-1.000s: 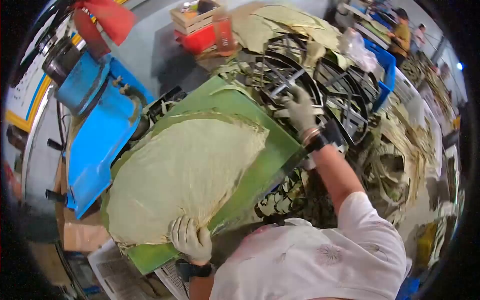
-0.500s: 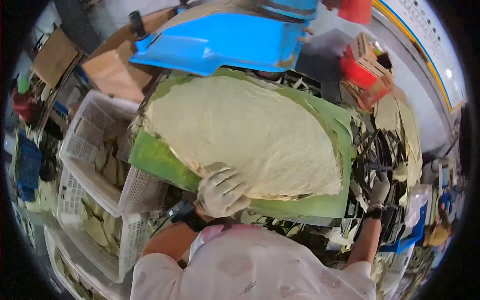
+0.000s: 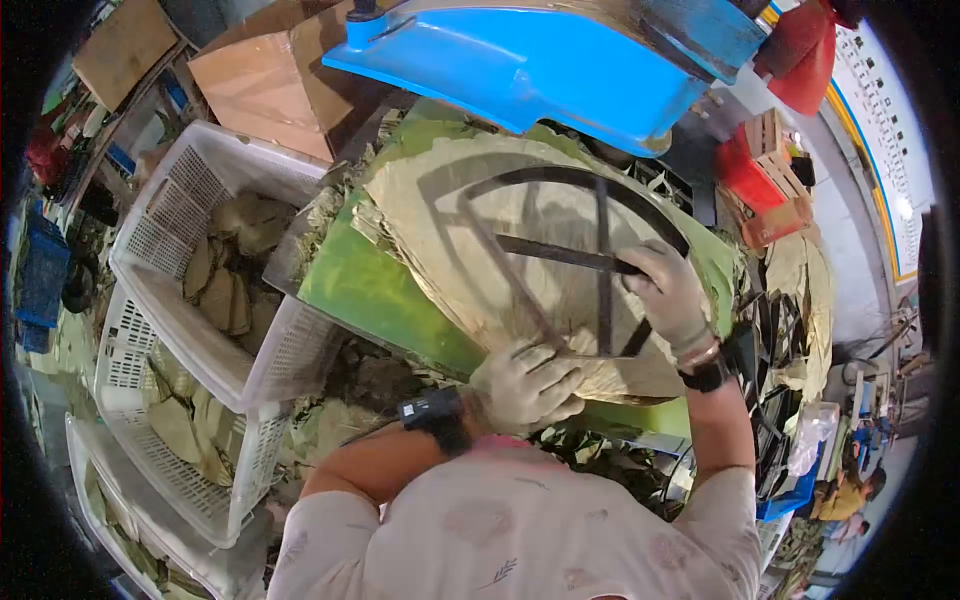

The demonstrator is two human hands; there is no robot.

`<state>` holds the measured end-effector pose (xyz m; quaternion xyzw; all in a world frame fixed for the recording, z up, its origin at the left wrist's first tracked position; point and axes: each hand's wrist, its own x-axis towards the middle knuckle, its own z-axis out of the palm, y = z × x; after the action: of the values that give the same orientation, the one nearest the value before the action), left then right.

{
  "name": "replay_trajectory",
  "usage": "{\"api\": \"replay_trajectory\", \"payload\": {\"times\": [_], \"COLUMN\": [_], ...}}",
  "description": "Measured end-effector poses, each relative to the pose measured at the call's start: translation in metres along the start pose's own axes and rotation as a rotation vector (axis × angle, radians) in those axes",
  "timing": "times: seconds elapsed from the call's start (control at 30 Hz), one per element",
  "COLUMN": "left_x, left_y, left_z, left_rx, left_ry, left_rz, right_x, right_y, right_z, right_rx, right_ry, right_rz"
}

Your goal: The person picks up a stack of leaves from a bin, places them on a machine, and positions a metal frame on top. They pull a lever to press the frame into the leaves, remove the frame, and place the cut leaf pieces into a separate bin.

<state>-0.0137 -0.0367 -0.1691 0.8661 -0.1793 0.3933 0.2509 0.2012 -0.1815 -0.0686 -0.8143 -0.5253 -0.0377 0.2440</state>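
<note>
My right hand (image 3: 668, 292), in a pale glove, grips the crossbar of a dark cutting die (image 3: 560, 253) with a curved outer frame. The die overlaps the right part of a thick stack of cream sheets (image 3: 440, 282) and casts a shadow to its left. My left hand (image 3: 532, 385), gloved too, lies flat with fingers stretched over the stack's near edge, close to the die's lower corner. Beneath the stack is a green cutting board (image 3: 375, 290), showing at its left and right.
Beyond the board hangs a blue press head (image 3: 520, 65). White plastic crates (image 3: 185, 345) with cut pieces stand at the left, below a cardboard box (image 3: 255, 80). More dark dies (image 3: 765, 400) crowd the right side, near a red crate (image 3: 738, 168).
My right hand has come from the dies at the right and brought one over the stack. My left hand stays at the near edge. The camera view has turned and shifted.
</note>
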Motion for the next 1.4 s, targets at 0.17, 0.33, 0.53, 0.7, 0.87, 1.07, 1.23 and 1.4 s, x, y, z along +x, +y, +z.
{"api": "replay_trajectory", "payload": {"times": [0.17,0.33,0.53,0.7,0.87,1.07,1.23,1.4], "left_x": [0.004,0.002,0.014,0.023,0.012,0.013,0.027,0.023], "left_y": [-0.003,-0.003,0.001,0.001,0.002,0.006,0.012,0.009], "left_z": [0.003,0.003,-0.004,0.003,0.003,0.007,0.007,0.009], "left_rx": [-0.042,-0.079,-0.029,0.022,0.07,0.094,0.156,0.073], "left_ry": [0.06,0.015,-0.07,-0.117,-0.16,-0.203,-0.198,-0.114], "left_rz": [-0.011,-0.029,-0.063,0.054,0.103,0.032,-0.03,-0.015], "right_x": [0.045,0.068,0.045,-0.063,-0.199,-0.308,-0.332,-0.292], "right_y": [-0.011,0.002,0.003,0.054,0.16,0.259,0.302,0.245], "right_z": [0.037,0.065,0.051,-0.025,-0.078,-0.079,-0.06,-0.105], "right_rx": [0.118,0.106,0.31,0.104,-0.291,-0.56,-0.228,-0.315], "right_ry": [-0.084,-0.083,0.046,0.253,0.308,0.169,0.378,0.464], "right_rz": [0.019,-0.084,0.002,0.179,1.026,1.356,1.294,1.232]}}
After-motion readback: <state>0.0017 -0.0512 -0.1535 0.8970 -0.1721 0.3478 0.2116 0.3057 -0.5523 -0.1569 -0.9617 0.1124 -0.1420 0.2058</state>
